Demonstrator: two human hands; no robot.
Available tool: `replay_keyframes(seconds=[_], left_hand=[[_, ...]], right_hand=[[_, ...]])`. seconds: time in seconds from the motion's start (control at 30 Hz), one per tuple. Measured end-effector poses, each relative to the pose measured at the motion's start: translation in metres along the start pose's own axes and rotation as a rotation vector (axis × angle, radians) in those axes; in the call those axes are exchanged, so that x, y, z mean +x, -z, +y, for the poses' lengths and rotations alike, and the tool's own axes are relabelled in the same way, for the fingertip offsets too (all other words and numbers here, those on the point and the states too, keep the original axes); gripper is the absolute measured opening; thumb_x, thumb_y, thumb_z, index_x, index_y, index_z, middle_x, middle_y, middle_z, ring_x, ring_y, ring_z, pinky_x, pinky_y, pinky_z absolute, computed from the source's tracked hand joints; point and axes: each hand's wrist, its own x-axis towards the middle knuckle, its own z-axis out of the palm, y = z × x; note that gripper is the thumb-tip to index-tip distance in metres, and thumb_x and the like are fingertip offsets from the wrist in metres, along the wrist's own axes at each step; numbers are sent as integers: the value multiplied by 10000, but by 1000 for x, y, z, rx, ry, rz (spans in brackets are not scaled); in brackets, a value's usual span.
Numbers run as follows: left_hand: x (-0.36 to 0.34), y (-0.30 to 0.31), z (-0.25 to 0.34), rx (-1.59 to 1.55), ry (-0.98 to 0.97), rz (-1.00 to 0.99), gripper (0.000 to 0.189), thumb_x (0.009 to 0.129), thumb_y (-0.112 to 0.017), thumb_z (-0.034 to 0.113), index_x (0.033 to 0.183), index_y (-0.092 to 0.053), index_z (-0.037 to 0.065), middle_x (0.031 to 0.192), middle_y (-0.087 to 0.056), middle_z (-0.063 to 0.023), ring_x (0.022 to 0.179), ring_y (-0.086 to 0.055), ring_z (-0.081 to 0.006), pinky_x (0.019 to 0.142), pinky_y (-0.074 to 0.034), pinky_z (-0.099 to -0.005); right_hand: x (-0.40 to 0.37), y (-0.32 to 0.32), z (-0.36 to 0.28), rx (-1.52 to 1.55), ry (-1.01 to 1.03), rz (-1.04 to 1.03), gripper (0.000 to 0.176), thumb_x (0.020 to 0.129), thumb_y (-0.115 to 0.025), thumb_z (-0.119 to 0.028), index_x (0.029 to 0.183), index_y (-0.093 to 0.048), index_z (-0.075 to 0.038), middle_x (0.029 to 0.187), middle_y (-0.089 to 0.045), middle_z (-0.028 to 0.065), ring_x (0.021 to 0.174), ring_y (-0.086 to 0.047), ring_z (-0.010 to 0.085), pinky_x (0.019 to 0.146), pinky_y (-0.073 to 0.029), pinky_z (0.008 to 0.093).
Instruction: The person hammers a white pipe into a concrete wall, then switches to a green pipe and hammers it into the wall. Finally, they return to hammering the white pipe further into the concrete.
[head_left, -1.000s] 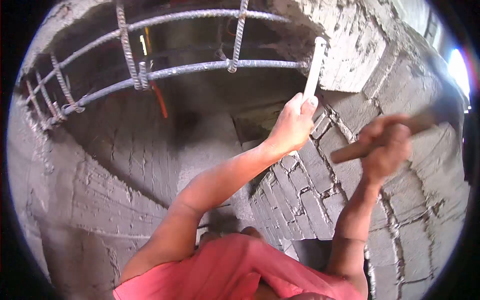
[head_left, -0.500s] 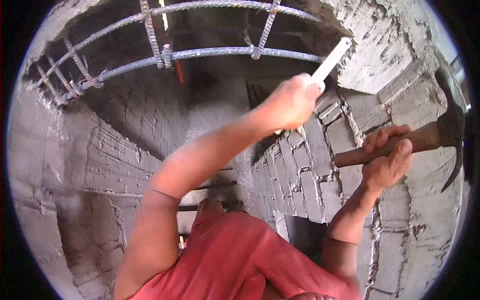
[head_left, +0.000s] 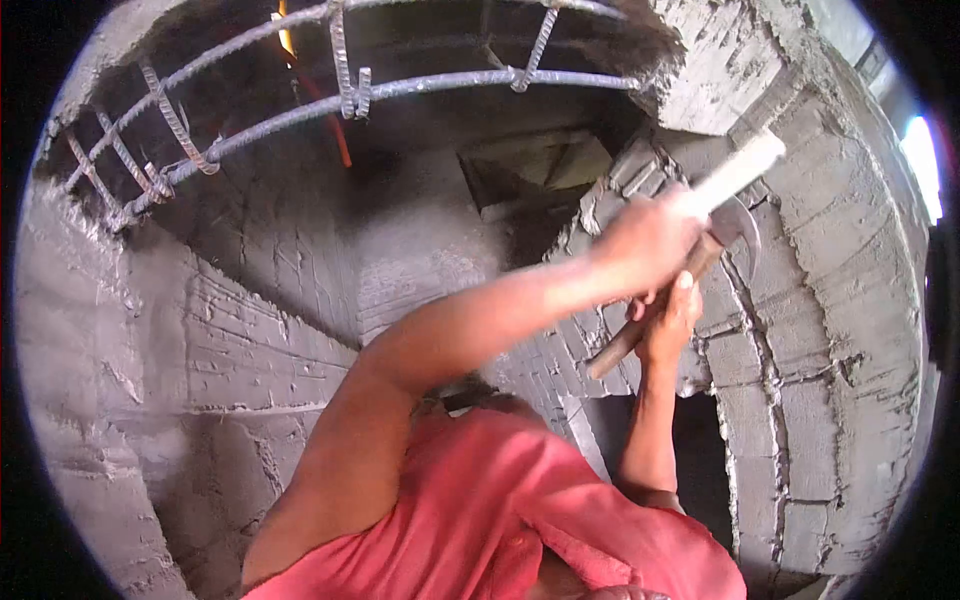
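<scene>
My left hand (head_left: 652, 238) is closed around a flat white stick (head_left: 742, 172), which slants up and to the right over the brickwork. Just below it, my right hand (head_left: 670, 318) grips a hammer (head_left: 615, 352) by its wooden handle. The curved metal hammer head (head_left: 742, 236) lies right under the stick, partly covered by it in this view. My left forearm crosses in front of my body, and its hand is smeared by motion. Both hands are over the grey brick wall (head_left: 740, 375) on the right.
Curved steel rebar (head_left: 430, 88) with cross ties spans the gap at the top. Rough broken concrete (head_left: 715, 75) overhangs at the upper right. A scored grey wall (head_left: 235, 335) stands on the left. A dark opening (head_left: 700, 450) sits low in the brickwork.
My right hand has brought the hammer left, close under my left hand. My left hand has moved right and slightly down with the white stick, away from the concrete edge.
</scene>
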Motion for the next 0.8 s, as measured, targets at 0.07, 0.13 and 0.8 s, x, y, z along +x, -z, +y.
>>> replay_keyframes(seconds=[0.07, 0.13, 0.8], left_hand=[[-7, 5, 40, -227, 44, -1, 253, 963, -555, 256, 933, -548, 5, 673, -587, -254, 698, -642, -454, 568, -471, -514], [0, 2, 25, -187, 31, 135, 277, 980, -549, 277, 918, -520, 9, 631, -568, -227, 624, -643, -414, 530, -462, -469], [15, -18, -192, -20, 168, 298, 715, 942, -385, 675, 787, -470, -18, 607, -459, -233, 642, -514, -501, 550, -390, -474]], right_hand=[[-19, 13, 0, 69, 32, 41, 390, 1009, -456, -478, 961, -477, -92, 643, -485, 18, 445, -464, 132, 420, -417, 280], [-34, 24, -11, 174, -48, 103, 384, 1010, -449, -487, 996, -471, -104, 652, -468, 16, 460, -451, 134, 435, -418, 299], [-3, 46, 29, 69, 124, -145, 656, 884, -558, -657, 998, -469, -17, 675, -492, 48, 516, -491, 143, 462, -420, 283]])
